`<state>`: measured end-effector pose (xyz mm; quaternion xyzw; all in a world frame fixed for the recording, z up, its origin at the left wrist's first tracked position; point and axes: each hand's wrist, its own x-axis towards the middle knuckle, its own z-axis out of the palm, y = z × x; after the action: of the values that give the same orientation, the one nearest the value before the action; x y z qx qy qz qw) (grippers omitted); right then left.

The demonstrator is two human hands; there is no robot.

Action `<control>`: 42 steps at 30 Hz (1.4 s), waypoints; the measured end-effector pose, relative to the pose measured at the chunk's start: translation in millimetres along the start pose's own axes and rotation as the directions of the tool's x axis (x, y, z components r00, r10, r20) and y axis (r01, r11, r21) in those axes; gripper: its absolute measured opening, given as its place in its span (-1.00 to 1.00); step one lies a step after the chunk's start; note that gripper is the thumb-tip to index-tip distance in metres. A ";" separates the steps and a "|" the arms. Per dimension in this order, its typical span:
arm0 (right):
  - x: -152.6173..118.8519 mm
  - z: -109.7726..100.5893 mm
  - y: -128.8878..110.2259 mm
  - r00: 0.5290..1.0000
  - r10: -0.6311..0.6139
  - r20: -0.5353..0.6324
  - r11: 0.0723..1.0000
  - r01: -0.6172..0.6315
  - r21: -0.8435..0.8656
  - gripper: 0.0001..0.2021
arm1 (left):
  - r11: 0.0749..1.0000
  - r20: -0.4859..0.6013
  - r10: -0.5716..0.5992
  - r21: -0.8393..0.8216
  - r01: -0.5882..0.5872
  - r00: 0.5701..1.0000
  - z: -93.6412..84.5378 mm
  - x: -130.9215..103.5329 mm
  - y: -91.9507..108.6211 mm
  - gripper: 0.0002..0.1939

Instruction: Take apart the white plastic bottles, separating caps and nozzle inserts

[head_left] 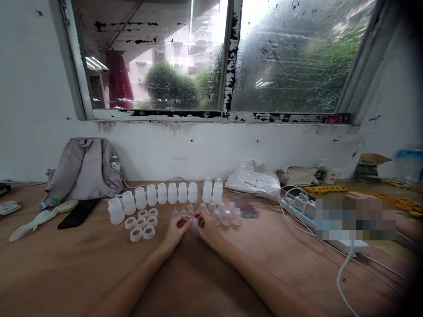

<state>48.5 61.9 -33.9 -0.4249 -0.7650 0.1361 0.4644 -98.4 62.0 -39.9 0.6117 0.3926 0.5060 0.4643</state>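
Observation:
Both my hands meet at the middle of the brown table (112, 273). My left hand (177, 230) and my right hand (209, 229) pinch a small translucent piece (194, 223) between them; its exact shape is too small to tell. Clear nipples (176, 213) stand just behind my left hand, and clear domed caps (226, 216) sit behind and right of my right hand. Several frosted bottles (151, 195) stand in a row at the back; two at its right end (217, 191) have clear tops. White rings (140, 223) lie flat left of my hands.
Grey backpack (84, 169), black phone (78, 214) and a round pale case (68, 205) are at the left. Behind right lies a plastic bag (254, 179). Power strips (343, 245) with white cables cross the right side, near another person's hand (363, 197).

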 end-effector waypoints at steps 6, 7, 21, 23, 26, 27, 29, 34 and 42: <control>48.2 -13.4 12.6 0.988 0.078 -0.136 0.991 -0.092 -0.102 -0.79 | 0.987 -0.230 -0.059 -0.160 0.022 0.971 -10.3 6.3 3.6 -0.59; 60.4 -13.4 17.1 0.976 0.149 -0.158 0.980 -0.167 -0.107 -0.77 | 0.982 -0.257 -0.070 -0.187 0.021 0.964 -11.9 7.1 4.3 -0.59; 130.4 32.3 45.0 0.792 0.580 -0.192 0.760 -0.610 -0.222 -0.57 | 0.938 -0.317 -0.141 -0.346 0.024 0.938 -17.5 14.1 2.5 -0.61; 130.9 33.8 47.8 0.783 0.587 -0.206 0.749 -0.622 -0.228 -0.60 | 0.939 -0.311 -0.140 -0.343 0.026 0.940 -16.9 14.0 2.8 -0.61; 129.9 31.6 47.3 0.794 0.567 -0.222 0.758 -0.607 -0.237 -0.61 | 0.941 -0.309 -0.133 -0.338 0.022 0.942 -16.4 14.2 2.7 -0.61; 129.2 29.5 45.0 0.804 0.548 -0.230 0.769 -0.593 -0.238 -0.62 | 0.941 -0.312 -0.128 -0.337 0.016 0.942 -16.5 14.4 2.5 -0.60; 126.6 23.2 36.4 0.826 0.505 -0.251 0.794 -0.558 -0.240 -0.62 | 0.942 -0.316 -0.119 -0.335 0.007 0.941 -16.9 14.5 2.4 -0.60; 95.2 -3.1 2.1 0.943 0.109 -0.314 0.952 -0.190 -0.241 -0.59 | 0.945 -0.325 -0.109 -0.328 -0.004 0.939 -16.3 12.4 5.6 -0.60; -5.5 -23.3 -8.2 0.986 -0.169 -0.005 0.935 0.159 -0.317 -0.63 | 0.974 -0.330 -0.042 -0.223 -0.035 0.943 -13.4 7.6 3.4 -0.63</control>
<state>64.6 48.3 -19.9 -0.4305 -0.8021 -0.0340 0.4125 -110.2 70.6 -33.9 0.4600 0.4062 0.6424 0.4590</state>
